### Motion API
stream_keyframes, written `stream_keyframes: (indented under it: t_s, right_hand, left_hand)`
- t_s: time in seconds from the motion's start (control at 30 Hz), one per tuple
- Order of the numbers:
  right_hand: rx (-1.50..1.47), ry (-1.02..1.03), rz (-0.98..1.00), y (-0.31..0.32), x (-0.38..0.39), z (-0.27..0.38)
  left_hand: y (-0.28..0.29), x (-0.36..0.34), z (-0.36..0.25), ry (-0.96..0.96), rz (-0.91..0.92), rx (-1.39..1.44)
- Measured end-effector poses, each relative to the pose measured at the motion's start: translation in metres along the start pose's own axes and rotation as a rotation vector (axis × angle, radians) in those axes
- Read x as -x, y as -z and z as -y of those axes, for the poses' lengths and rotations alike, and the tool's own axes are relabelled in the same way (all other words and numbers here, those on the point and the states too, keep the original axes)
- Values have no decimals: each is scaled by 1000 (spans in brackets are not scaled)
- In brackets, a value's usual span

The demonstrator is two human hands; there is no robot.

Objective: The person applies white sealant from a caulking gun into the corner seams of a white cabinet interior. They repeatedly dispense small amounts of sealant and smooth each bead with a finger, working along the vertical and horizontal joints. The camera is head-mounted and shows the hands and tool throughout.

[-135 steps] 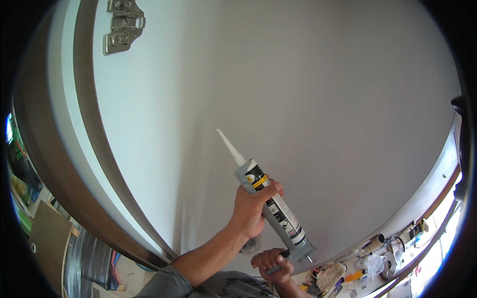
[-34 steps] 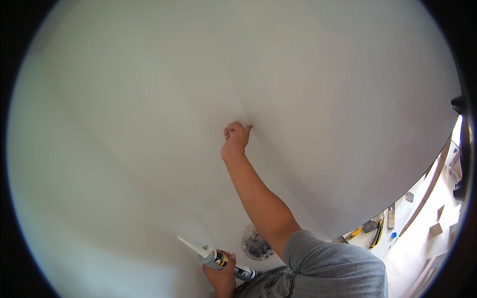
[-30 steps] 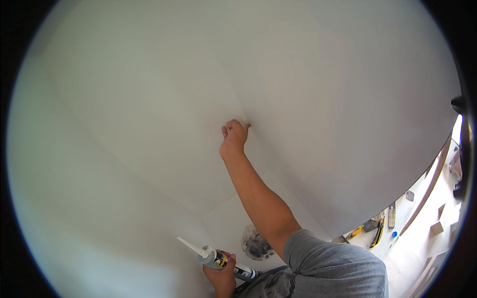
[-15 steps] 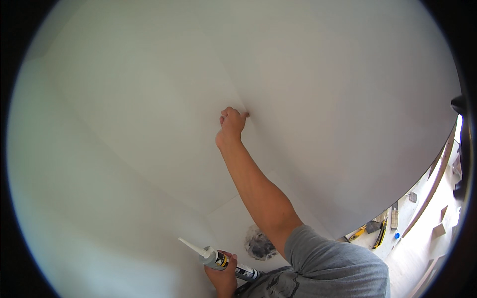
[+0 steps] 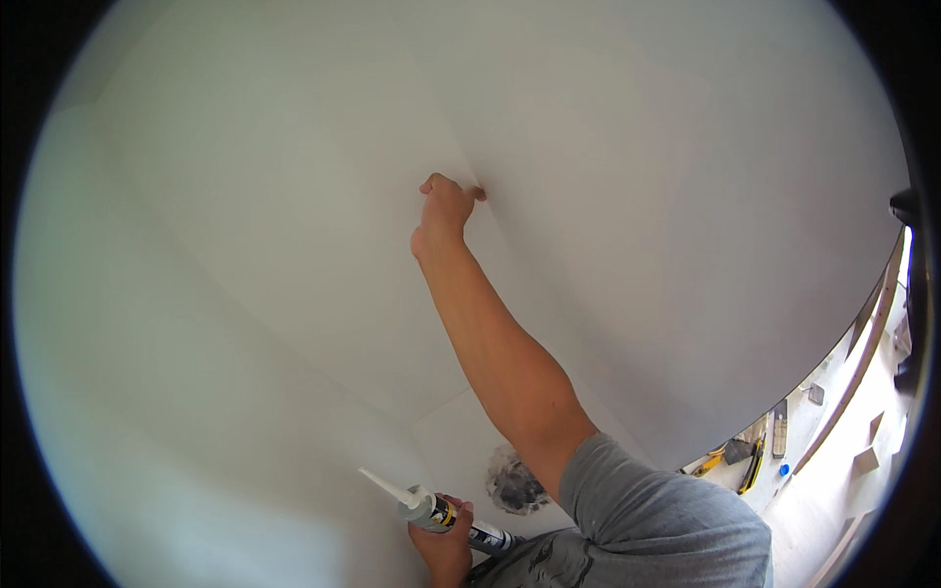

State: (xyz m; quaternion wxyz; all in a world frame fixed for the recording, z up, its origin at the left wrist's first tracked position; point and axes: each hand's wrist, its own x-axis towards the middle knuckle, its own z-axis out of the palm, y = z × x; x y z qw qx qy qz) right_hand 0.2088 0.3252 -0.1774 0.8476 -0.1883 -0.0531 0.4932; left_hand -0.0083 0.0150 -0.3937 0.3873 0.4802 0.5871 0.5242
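Note:
My right hand (image 5: 447,208) reaches up to a seam where two pale wall panels (image 5: 627,196) meet at an angle. Its thumb tip presses on that seam, while the other fingers are curled in; nothing shows in them. Low in the view, my left hand (image 5: 446,549) is wrapped round a sealant tube (image 5: 431,510). The tube is grey with a dark and yellow label, and its white nozzle (image 5: 384,484) points up and left, away from the seam.
Below my raised arm, a rough dark round hole (image 5: 517,484) shows in a white surface. At the lower right, past the panel's curved edge, lie a yellow-and-black cutter (image 5: 753,465), other tools, a blue cap (image 5: 784,470) and wood offcuts (image 5: 866,459).
My right hand has slid upward and slightly left along the seam, its thumb still touching it. The left hand and tube have shifted only a little to the right in view.

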Motion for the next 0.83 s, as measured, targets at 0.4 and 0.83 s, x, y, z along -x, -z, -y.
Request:
stream_keyframes:
  t_s: [0.4, 0.83]
  right_hand:
    - [-46, -72, 11, -65, 4, 29]
    - [169, 157, 453, 92, 28, -48]
  left_hand:
    - [3, -4, 18, -62, -18, 51]
    - [4, -5, 22, -99, -21, -10]
